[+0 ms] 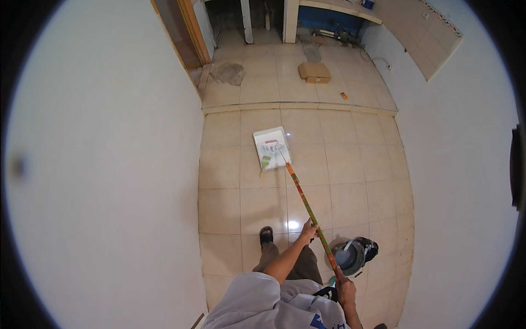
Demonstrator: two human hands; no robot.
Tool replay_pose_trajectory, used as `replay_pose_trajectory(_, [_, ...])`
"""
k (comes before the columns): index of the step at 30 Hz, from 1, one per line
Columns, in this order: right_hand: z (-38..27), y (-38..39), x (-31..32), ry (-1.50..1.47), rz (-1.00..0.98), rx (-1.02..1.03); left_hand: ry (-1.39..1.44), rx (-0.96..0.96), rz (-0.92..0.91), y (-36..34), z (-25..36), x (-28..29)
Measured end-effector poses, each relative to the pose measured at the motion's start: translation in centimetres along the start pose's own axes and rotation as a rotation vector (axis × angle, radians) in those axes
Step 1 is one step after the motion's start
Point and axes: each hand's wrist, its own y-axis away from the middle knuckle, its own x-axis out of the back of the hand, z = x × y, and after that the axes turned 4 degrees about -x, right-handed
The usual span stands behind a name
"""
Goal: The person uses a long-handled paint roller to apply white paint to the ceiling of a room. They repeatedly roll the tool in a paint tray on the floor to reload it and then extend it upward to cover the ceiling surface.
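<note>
A paint roller on a long orange-and-green striped pole [304,204] slants across in front of me. My left hand [309,231] is closed around the pole partway along it. Lower down, my right hand [345,289] grips the pole's near end. At the far end, the pinkish roller head [272,142] rests in a white paint tray [275,133] on the tiled floor. A paintbrush with a green part [266,162] lies in the tray's nearer left area, beside whitish paint. Close to my right hand stands a dark bucket [349,256] with greyish liquid and a pale stick-like thing in it.
A crumpled black plastic bag [371,249] lies against the bucket. Beyond the tray, a low step [298,106] crosses the floor. On it are a cardboard box [314,72], a small orange packet [344,96] and a grey patch [228,73]. White walls [120,164] flank both sides.
</note>
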Motion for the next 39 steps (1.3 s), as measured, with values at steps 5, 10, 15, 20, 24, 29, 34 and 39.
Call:
replay_pose_trajectory(5, [0.3, 0.7, -1.9, 0.088, 0.049, 0.045, -0.079, -0.003, 0.019, -0.5, -1.0, 1.3])
replay_pose_trajectory(10, [-0.4, 2.1, -0.8, 0.134, -0.030, -0.022, -0.086, 0.010, -0.027, -0.3, -2.5, 1.5])
replay_pose_trajectory(15, [2.1, 3.7, -2.3, 0.096, -0.016, -0.011, -0.114, 0.018, 0.018, -0.2, -5.3, 1.1])
replay_pose_trajectory(20, [3.4, 4.3, -2.9, 0.021, -0.026, -0.066, -0.138, 0.015, -0.008, 1.2, -5.3, 0.2])
replay_pose_trajectory(24, [0.9, 2.5, -4.6, 0.011, 0.010, -0.032, -0.103, -0.009, 0.040, -1.2, -5.0, 2.7])
replay_pose_trajectory(29, [0.5, 1.1, -5.0, -0.098, 0.053, 0.041, -0.081, -0.118, 0.029, -3.6, -5.0, 3.1])
replay_pose_trajectory(34, [1.7, -1.0, -6.8, -0.048, 0.068, 0.056, -0.173, -0.085, 0.018, -4.0, -2.7, 2.7])
replay_pose_trajectory(39, [1.9, 0.6, -6.0, 0.007, 0.034, 0.076, -0.202, 0.020, -0.111, -3.0, -3.0, 3.1])
